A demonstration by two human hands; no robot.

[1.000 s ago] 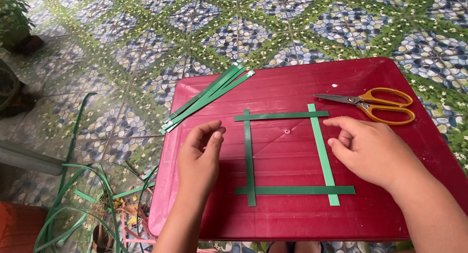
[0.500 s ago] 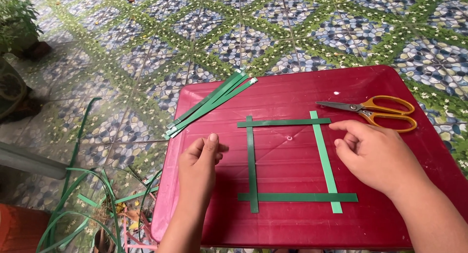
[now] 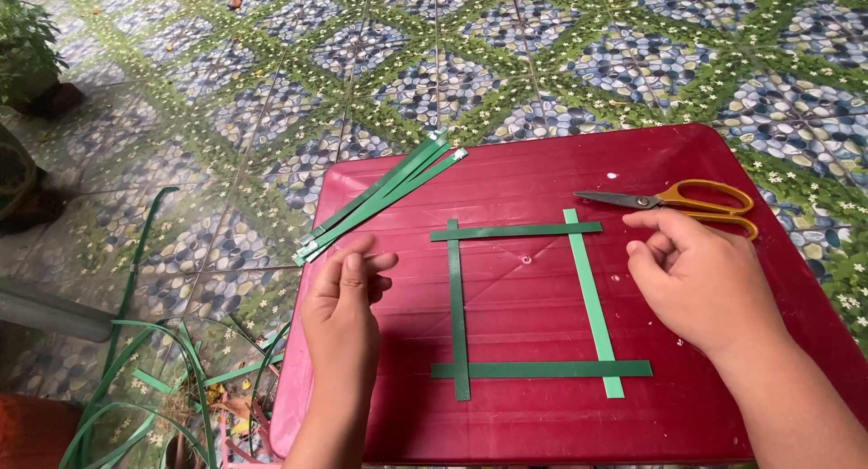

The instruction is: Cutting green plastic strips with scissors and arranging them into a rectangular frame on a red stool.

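Green flat strips (image 3: 529, 302) lie crossed in a square frame on a dark red tray table (image 3: 542, 170). My left hand (image 3: 346, 302) hovers left of the frame, fingers loosely curled, holding nothing, close to a bundle of spare green strips (image 3: 375, 200) at the table's left corner. My right hand (image 3: 701, 279) rests right of the frame, fingers half curled and empty, just below orange-handled scissors (image 3: 692, 200).
The table stands on a patterned tile floor (image 3: 452, 62) of green and blue. Long loose green strips (image 3: 145, 378) curl on the floor at the lower left. A potted plant (image 3: 32, 48) stands at the far left edge.
My left hand has drifted slightly left and down, away from the frame. My right hand has pulled back a little from the right strip. The strips have not moved.
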